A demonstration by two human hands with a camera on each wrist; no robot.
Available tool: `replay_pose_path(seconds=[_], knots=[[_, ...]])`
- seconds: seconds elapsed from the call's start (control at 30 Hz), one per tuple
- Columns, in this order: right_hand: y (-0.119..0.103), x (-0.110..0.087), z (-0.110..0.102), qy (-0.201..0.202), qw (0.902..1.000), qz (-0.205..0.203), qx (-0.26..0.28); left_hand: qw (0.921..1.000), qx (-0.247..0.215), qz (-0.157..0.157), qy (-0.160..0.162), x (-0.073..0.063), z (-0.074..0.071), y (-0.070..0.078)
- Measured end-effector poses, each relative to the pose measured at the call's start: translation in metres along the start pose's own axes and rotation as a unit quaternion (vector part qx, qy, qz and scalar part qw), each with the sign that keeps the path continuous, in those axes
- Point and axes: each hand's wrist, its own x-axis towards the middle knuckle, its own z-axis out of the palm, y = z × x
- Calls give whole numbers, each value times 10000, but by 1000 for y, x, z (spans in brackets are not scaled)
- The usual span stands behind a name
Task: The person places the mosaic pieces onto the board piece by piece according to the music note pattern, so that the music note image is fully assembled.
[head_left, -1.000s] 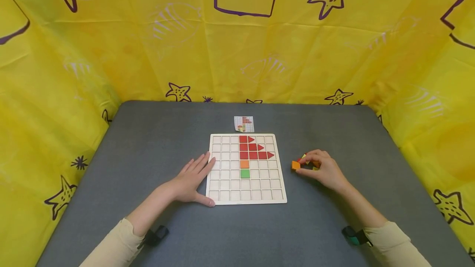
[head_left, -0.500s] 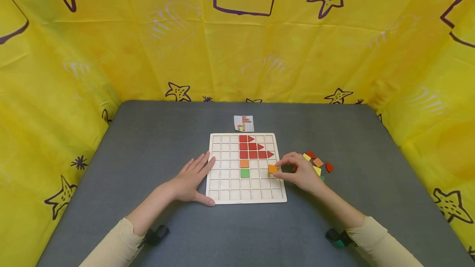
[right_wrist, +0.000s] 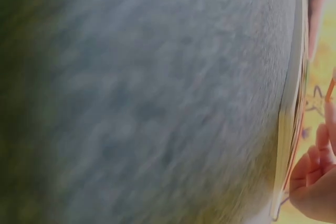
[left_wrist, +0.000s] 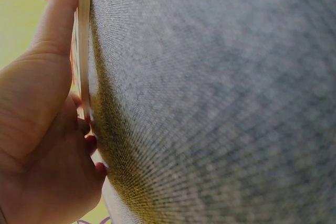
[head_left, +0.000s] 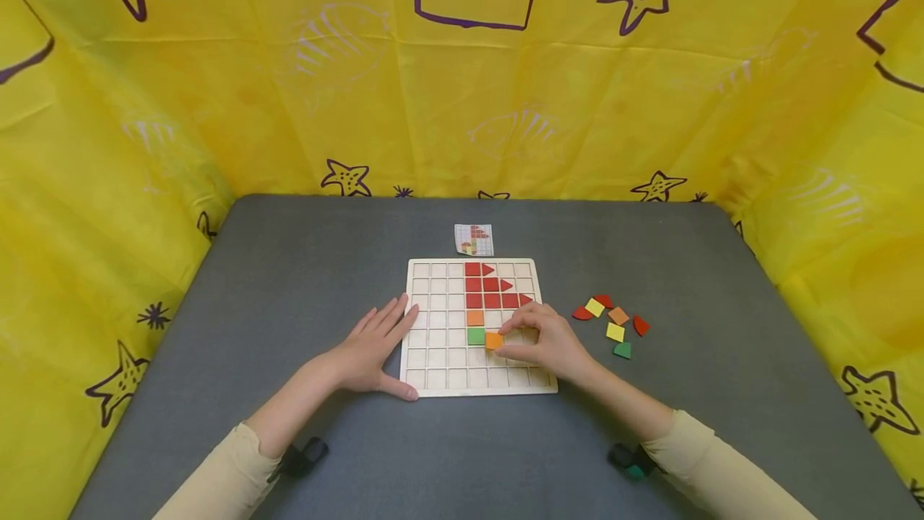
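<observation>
A pale wooden grid board lies on the dark table. My left hand rests spread along its left edge, fingertips and thumb on the rim; the left wrist view shows the thumb against the board's side. Between thumb and fingertips my right hand pinches an orange square tile, held over the board just right of a green square tile. Another orange square tile sits in the cell above the green one. Rows of red tiles, squares ending in triangles, fill cells at the top.
A small printed card with a coloured grid pattern lies behind the board. To the right is a loose group of tiles: yellow squares, an orange square, red curved pieces and a green piece. A yellow patterned cloth surrounds the table.
My right hand has carried the orange square tile leftward from the loose group to over the board, uncovering the other loose tiles. The left hand has stayed on the board's edge.
</observation>
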Motion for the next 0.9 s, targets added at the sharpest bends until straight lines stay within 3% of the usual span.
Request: replay_pose_path(seconds=[0.5,0.9], knots=[[-14,7,19,-484,9932,-154,-1051,10000,4,-13,-29,2,2,-2],[-12,8,22,-534,9921,-411,-1058,9999,27,-87,-67,2,3,-3]])
